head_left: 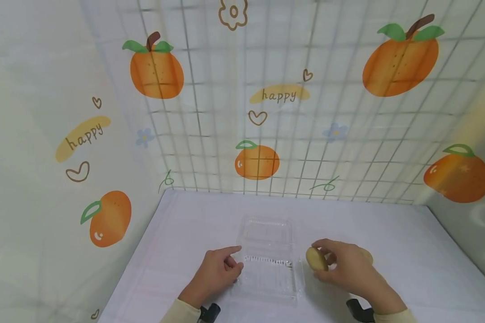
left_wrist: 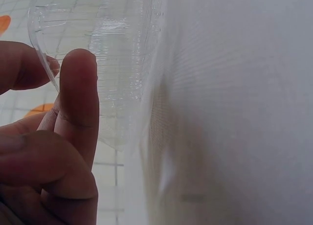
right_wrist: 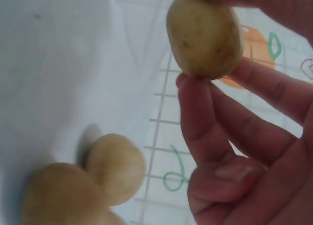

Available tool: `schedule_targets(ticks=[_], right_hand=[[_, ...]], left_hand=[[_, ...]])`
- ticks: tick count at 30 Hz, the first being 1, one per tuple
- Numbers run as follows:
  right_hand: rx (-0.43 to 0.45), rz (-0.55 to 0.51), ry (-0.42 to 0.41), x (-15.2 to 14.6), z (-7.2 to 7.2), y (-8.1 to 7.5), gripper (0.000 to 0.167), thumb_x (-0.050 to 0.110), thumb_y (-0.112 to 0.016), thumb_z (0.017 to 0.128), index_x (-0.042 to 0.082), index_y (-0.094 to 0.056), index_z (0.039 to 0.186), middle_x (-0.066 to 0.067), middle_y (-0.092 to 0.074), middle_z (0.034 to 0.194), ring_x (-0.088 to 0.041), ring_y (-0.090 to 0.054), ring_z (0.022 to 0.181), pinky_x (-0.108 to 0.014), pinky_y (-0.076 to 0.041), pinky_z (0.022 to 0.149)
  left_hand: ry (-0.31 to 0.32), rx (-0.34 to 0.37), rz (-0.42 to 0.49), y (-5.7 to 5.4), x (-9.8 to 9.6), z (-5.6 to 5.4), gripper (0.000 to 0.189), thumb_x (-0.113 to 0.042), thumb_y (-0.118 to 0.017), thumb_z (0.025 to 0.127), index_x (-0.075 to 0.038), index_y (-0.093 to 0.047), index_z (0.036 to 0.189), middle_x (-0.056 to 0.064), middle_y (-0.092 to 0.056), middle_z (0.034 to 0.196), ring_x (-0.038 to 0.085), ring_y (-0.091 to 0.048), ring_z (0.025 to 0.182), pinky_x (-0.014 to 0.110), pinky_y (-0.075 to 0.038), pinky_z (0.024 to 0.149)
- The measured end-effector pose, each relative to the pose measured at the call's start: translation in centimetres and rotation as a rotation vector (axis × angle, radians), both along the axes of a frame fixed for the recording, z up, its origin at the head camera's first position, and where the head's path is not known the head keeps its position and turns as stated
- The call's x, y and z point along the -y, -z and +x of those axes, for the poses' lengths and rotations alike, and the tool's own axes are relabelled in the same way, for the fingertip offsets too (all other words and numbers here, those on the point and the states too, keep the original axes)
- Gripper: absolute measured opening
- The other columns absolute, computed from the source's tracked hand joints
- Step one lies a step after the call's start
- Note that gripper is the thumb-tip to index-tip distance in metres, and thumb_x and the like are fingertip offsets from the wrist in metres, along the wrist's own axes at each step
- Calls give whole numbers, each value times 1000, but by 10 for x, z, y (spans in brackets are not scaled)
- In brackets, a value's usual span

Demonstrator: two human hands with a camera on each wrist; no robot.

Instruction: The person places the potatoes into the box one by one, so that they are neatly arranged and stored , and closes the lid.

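A clear plastic clamshell container [head_left: 268, 280] lies unfolded on the white table, lid half away from me. My left hand [head_left: 220, 269] is at its left edge. In the left wrist view, the clear rim [left_wrist: 41, 51] passes between the thumb and a finger, which hold it lightly. To the right of the container, my right hand [head_left: 345, 267] pinches a small yellow-brown potato [right_wrist: 205, 36] between thumb and fingertips, above the table. More potatoes [right_wrist: 116, 168] lie beneath this hand; in the head view it mostly hides them, with one potato [head_left: 367, 256] peeking out.
White cloth covers the table [head_left: 178, 224]. A pale curtain printed with oranges [head_left: 257, 162] hangs over a wire grid at the back, and similar printed sheets [head_left: 110, 218] stand at the sides. Dark wrist mounts [head_left: 359, 310] sit under both wrists.
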State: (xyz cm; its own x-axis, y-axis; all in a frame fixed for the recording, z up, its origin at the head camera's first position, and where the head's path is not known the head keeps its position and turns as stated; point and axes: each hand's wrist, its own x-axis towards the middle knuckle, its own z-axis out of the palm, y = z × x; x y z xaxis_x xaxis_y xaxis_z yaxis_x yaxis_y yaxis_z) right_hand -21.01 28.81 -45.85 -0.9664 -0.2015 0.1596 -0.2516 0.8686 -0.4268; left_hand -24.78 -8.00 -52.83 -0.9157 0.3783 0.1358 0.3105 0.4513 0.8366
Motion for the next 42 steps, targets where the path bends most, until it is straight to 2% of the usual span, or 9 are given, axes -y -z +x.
schedule_targets(ticks=[8, 14, 22, 29, 34, 38, 42], right_hand=[[95, -87, -81, 12, -9, -24, 58, 32, -100, 69, 26, -73, 120, 13, -72, 96, -8, -69, 86, -33, -54, 65], [137, -139, -201, 26, -19, -34, 53, 28, -98, 73, 27, -73, 120, 12, -72, 105, -12, -70, 89, -30, -57, 70], [103, -158, -388, 47, -36, -31, 56, 19, -97, 74, 18, -71, 124, 7, -73, 109, -12, -71, 86, -31, -60, 75], [173, -159, -420, 71, -49, -27, 54, 20, -98, 75, 22, -72, 123, 8, -73, 108, -16, -71, 90, -30, -60, 76], [162, -172, -476, 83, -57, -19, 55, 13, -97, 73, 21, -72, 121, 7, -73, 106, -16, -72, 89, -36, -62, 79], [170, -171, -514, 92, -62, -13, 57, 9, -96, 72, 20, -72, 122, 7, -73, 106, -16, -72, 90, -37, -62, 79], [173, -127, -532, 102, -65, -13, 57, 4, -95, 71, 20, -72, 121, 9, -72, 107, -14, -70, 92, -39, -63, 80]], left_hand=[[8, 10, 18, 1, 0, 0, 50, -22, -76, 98, -5, -65, 143, -13, -70, 78, 10, -68, 60, 26, -57, 57], [12, 12, 34, -1, 0, 1, 50, -22, -77, 98, -5, -65, 143, -12, -70, 77, 12, -68, 59, 26, -56, 56], [13, 34, 37, -2, -1, 2, 49, -20, -76, 98, -6, -65, 144, -12, -71, 77, 12, -69, 59, 26, -56, 57], [26, 31, 46, 0, -1, 1, 49, -21, -76, 98, -5, -65, 144, -13, -71, 76, 11, -69, 59, 25, -57, 57], [41, -7, 50, 2, -1, 0, 48, -19, -75, 99, -4, -65, 143, -14, -71, 75, 9, -68, 57, 24, -56, 57], [43, -1, 47, -1, -1, 1, 48, -19, -75, 99, -4, -65, 143, -14, -71, 74, 10, -67, 56, 24, -55, 56], [52, 2, 54, -1, 0, 1, 48, -20, -75, 99, -3, -65, 143, -13, -71, 74, 10, -68, 56, 24, -55, 56]])
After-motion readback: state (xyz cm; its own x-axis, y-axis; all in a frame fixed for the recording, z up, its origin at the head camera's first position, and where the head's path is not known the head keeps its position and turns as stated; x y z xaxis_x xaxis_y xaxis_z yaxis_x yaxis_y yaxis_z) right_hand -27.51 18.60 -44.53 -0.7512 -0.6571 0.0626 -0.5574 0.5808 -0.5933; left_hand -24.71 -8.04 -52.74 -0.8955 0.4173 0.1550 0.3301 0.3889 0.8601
